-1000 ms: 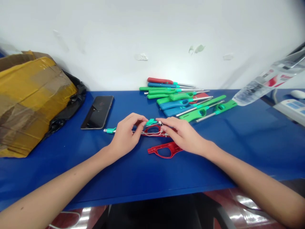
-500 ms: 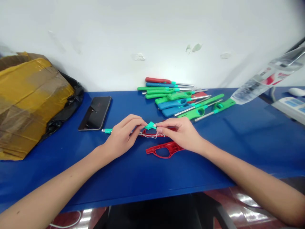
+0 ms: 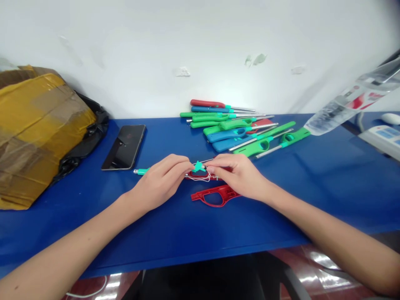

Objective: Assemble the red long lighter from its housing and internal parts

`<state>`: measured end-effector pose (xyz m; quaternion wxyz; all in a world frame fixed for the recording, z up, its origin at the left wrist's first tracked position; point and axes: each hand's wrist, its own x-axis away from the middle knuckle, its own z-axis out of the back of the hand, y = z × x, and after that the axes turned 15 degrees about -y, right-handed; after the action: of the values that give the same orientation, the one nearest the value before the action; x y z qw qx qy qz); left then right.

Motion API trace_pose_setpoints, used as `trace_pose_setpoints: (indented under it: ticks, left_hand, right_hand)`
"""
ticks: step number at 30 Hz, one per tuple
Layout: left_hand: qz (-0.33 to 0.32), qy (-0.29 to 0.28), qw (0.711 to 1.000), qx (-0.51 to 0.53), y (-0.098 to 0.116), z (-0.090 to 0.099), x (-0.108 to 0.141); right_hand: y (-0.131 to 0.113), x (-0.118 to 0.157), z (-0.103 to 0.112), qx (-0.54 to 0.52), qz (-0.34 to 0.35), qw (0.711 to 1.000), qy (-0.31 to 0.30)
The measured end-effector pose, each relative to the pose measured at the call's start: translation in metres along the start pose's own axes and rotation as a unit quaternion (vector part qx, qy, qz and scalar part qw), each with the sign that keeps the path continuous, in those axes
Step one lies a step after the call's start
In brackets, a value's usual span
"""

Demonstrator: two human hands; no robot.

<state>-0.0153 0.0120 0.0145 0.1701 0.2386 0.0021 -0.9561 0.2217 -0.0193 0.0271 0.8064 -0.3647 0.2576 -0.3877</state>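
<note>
Between my hands is a small teal plastic piece [image 3: 198, 167], which looks like a lighter trigger. My left hand [image 3: 162, 179] pinches its left side with thumb and fingertips. From the right, my right hand [image 3: 236, 173] pinches a small part against the teal piece; the fingers mostly hide that part. A thin white wire [image 3: 204, 179] loops below the fingertips. Behind and under the hands lies a red lighter handle half, partly covered, with a teal collar and metal tip [image 3: 142, 171] showing past my left hand. Another red handle half [image 3: 229, 191] lies nearer me, its hollow side up.
Several red, blue and green long-necked lighters [image 3: 237, 132] are piled by the wall. A phone [image 3: 124, 147] and a taped package [image 3: 40, 137] lie left. At right are a tilted plastic bottle [image 3: 340, 106] and a white device [image 3: 383, 139]. The blue table's edge is near me.
My left hand has rolled over slightly, with its fingers now closer around the teal piece. The teal piece has turned a little. My right hand has barely moved.
</note>
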Motion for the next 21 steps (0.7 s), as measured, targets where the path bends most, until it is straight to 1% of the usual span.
trace_pose_setpoints:
  ticks: [4, 8, 14, 17, 21]
  left_hand:
    - [0.001, -0.002, 1.000, -0.001, 0.003, -0.003, 0.001]
    - [0.022, 0.018, 1.000, 0.007, 0.006, -0.007, 0.003]
    - [0.032, 0.041, 0.999, 0.004, 0.011, -0.008, 0.001]
    - [0.043, 0.043, 0.998, 0.014, 0.011, -0.009, 0.001]
    - [0.047, 0.054, 0.997, 0.018, 0.011, -0.011, -0.001]
  right_hand:
    - [0.000, -0.001, -0.003, -0.003, -0.006, 1.000, 0.004]
    - [0.001, -0.002, -0.005, -0.037, -0.025, 0.999, 0.024]
    - [0.004, -0.003, -0.007, -0.069, -0.025, 0.997, 0.035]
    - [0.005, -0.003, -0.007, -0.090, -0.043, 0.994, 0.038]
    - [0.004, -0.003, -0.007, -0.122, -0.065, 0.989, 0.061]
